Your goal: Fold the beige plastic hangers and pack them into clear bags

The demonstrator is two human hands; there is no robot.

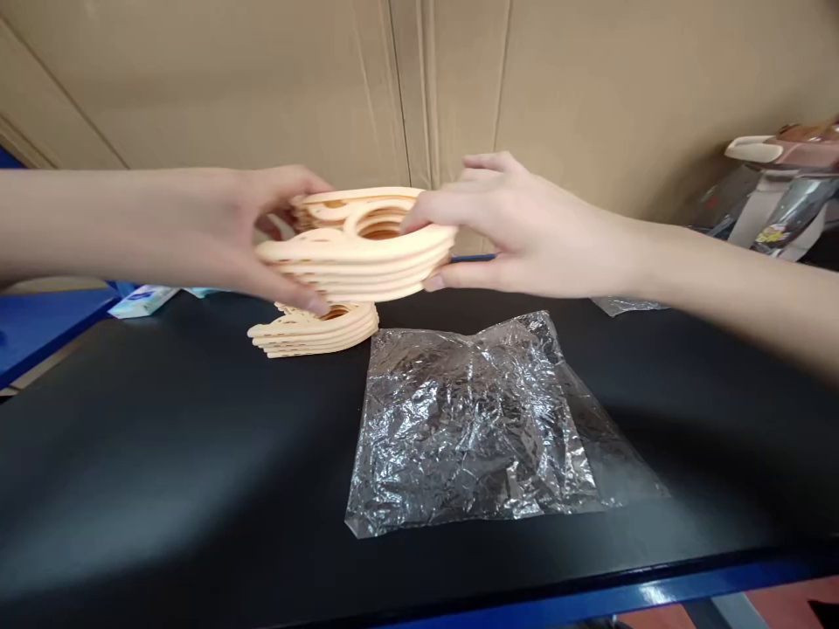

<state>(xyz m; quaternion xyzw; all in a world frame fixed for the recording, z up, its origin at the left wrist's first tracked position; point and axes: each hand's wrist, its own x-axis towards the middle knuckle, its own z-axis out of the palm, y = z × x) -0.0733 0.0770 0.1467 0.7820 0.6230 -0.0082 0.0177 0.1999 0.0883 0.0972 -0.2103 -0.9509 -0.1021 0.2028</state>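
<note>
Both my hands hold a stack of several flat peach-coloured plastic pieces [367, 253] with round cut-outs, lifted above the black table [163, 454]. My left hand [262, 231] grips the stack's left end, fingers curled over top and bottom. My right hand [517, 231] pinches its right end between thumb and fingers. Directly beneath lies a second, smaller stack of the same peach pieces [315, 332] on the table. A crinkled clear plastic bag [478, 419] lies flat on the table in front of the stacks, nearer to me.
Brown cardboard [262, 87] stands as a wall behind the table. A small white and blue packet [141, 300] lies at the far left. Another clear bag [622, 306] and a boxed appliance [780, 192] sit at the far right. The table's blue front edge [622, 598] runs along the bottom.
</note>
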